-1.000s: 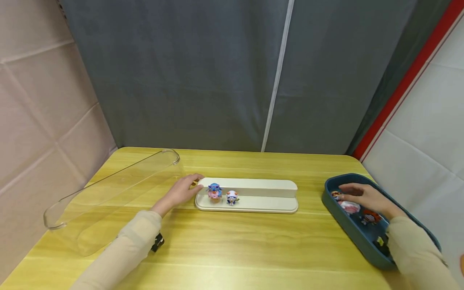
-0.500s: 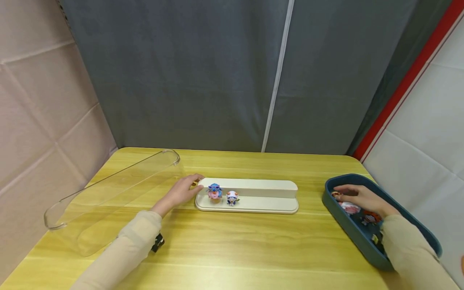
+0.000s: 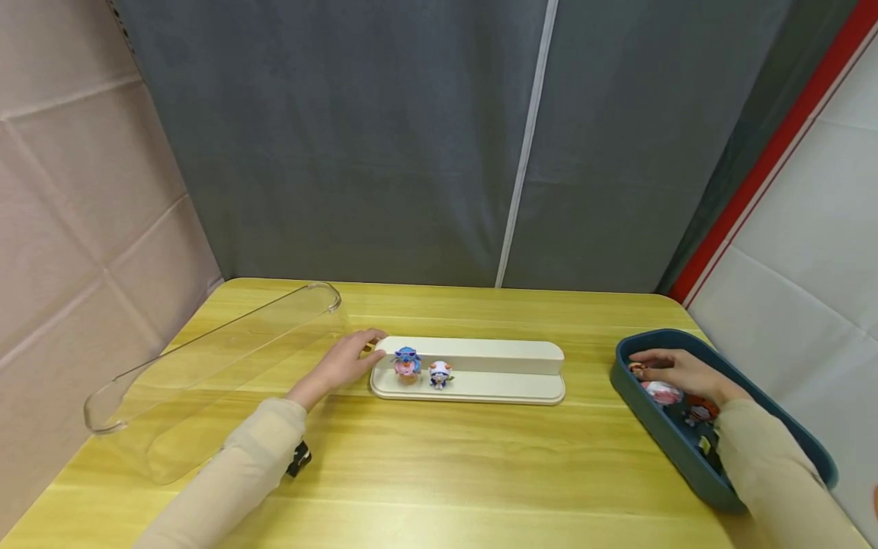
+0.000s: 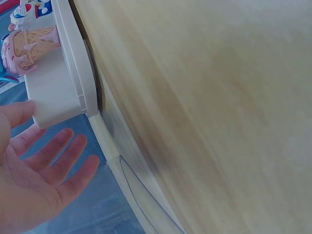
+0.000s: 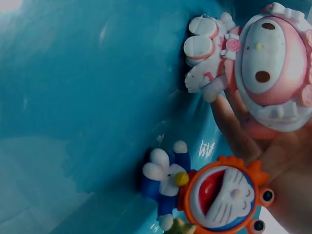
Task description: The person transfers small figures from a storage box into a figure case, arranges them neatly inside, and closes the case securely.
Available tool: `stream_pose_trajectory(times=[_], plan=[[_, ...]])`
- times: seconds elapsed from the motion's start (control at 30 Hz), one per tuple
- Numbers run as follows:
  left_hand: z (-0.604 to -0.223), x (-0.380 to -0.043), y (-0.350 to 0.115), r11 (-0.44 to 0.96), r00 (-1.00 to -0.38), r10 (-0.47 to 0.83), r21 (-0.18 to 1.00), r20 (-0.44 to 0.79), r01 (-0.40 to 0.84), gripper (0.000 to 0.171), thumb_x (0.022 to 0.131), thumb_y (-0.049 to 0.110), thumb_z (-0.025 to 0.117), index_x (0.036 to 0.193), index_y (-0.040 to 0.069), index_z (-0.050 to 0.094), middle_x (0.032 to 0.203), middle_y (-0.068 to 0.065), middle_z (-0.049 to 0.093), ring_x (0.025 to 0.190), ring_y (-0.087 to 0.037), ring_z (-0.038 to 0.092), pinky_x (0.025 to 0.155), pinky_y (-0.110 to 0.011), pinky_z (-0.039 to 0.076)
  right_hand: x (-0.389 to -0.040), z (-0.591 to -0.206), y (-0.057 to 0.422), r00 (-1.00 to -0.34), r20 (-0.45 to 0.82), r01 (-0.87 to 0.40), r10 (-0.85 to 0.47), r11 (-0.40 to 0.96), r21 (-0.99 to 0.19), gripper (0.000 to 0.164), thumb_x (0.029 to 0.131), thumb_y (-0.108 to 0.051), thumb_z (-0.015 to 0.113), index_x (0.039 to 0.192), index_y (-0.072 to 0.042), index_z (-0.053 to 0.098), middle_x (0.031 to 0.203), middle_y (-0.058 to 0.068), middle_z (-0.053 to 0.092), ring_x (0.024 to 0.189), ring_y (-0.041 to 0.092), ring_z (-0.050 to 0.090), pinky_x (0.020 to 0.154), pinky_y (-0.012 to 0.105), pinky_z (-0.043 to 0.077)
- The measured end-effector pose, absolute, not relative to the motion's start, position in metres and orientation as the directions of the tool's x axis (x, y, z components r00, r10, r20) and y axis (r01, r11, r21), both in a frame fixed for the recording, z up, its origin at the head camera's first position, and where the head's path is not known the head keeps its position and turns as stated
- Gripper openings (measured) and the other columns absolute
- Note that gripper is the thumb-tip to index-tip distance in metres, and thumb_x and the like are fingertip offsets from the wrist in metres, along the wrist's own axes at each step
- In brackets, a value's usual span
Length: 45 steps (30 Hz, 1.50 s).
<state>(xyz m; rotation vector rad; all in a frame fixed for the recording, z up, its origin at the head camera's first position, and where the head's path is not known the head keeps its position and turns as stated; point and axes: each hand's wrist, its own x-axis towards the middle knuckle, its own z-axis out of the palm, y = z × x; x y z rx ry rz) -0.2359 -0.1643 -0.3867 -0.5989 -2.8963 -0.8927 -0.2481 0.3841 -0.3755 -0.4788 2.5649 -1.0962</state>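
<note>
At the left end of the cream display stand, my left hand rests with thumb and index finger touching the corner, the other fingers spread. On the stand are a blue-and-pink ice-cream-cone figurine and a small white-capped figurine. My right hand reaches into the dark blue tray, its thumb and fingers around a small brownish figurine, mostly hidden. Close beside it lie a pink-and-white rabbit-hooded figurine and an orange-hooded figurine with a blue body.
A clear plastic cover lies slanted on the left of the wooden table. A dark figurine sits nearer in the tray, partly behind the right sleeve. Grey curtain hangs behind the table.
My right hand has moved slightly left and lower over the brownish figurine in the tray, its fingers closing around it. The left hand and the stand have stayed put.
</note>
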Motion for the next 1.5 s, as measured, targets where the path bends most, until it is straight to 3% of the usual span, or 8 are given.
stream_pose_trajectory(times=[0.27, 0.63, 0.8, 1.5], plan=[[-0.385, -0.235, -0.163, 0.758, -0.926, 0.343, 0.536, 0.156, 0.371, 0.033, 0.09, 0.021, 0.052, 0.118, 0.004, 0.051, 0.113, -0.014, 0.055, 0.1, -0.029, 0.051, 0.085, -0.043, 0.041, -0.251, -0.378, 0.383, -0.895, -0.157, -0.171, -0.417, 0.647, -0.743, 0.043, 0.088, -0.017, 0.055, 0.119, 0.013, 0.046, 0.105, 0.018, 0.057, 0.085, 0.01, 0.055, 0.071, 0.022, 0.047], [-0.386, -0.235, -0.164, 0.756, -0.924, 0.349, 0.536, 0.155, 0.375, 0.033, 0.09, 0.02, 0.052, 0.118, 0.004, 0.051, 0.112, -0.014, 0.055, 0.1, -0.029, 0.051, 0.085, -0.043, 0.042, -0.246, -0.376, 0.381, -0.931, -0.125, -0.178, -0.343, 0.725, -0.665, 0.043, 0.088, -0.028, 0.055, 0.117, 0.004, 0.052, 0.108, 0.017, 0.056, 0.088, 0.019, 0.053, 0.073, 0.028, 0.046], [-0.387, -0.235, -0.164, 0.76, -0.925, 0.35, 0.533, 0.148, 0.373, 0.033, 0.09, 0.021, 0.052, 0.119, 0.004, 0.051, 0.113, -0.014, 0.054, 0.101, -0.03, 0.051, 0.085, -0.044, 0.042, -0.241, -0.37, 0.384, -0.946, -0.076, -0.208, -0.315, 0.769, -0.604, 0.043, 0.088, -0.031, 0.054, 0.117, 0.001, 0.054, 0.108, 0.016, 0.057, 0.087, 0.015, 0.052, 0.071, 0.026, 0.045], [-0.387, -0.237, -0.164, 0.757, -0.922, 0.352, 0.53, 0.16, 0.381, 0.032, 0.09, 0.019, 0.052, 0.117, 0.003, 0.052, 0.112, -0.014, 0.055, 0.099, -0.029, 0.052, 0.085, -0.043, 0.042, -0.227, -0.332, 0.379, -0.963, 0.007, -0.231, -0.27, 0.81, -0.539, 0.045, 0.088, -0.032, 0.054, 0.12, -0.001, 0.051, 0.104, 0.014, 0.056, 0.083, 0.008, 0.054, 0.067, 0.025, 0.047]])
